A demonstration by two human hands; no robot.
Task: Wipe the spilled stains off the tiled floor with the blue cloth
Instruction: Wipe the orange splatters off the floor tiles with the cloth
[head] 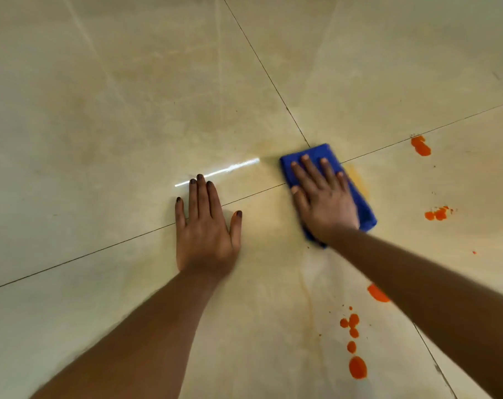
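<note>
Item, working hand: our right hand lies flat with fingers spread and straight, pressing the folded blue cloth onto the tiled floor just below the meeting of the grout lines; nothing is curled round the cloth. Item, cloth: a folded oblong, its long axis running from upper left to lower right, lying under the palm. Item, bracing hand: our left hand rests open on the floor, fingers straight, holding nothing, apart from the cloth to its left. Item, remaining stains, all on the right-hand side of the cloth: an orange blot up right, a splatter to the right, a patch beside our right forearm, and a run of drops nearer us. Item, a faint yellowish smear touching the cloth's right edge. We judge the right hand nearer every stain; nothing stands between, though the forearm partly covers one patch.
</note>
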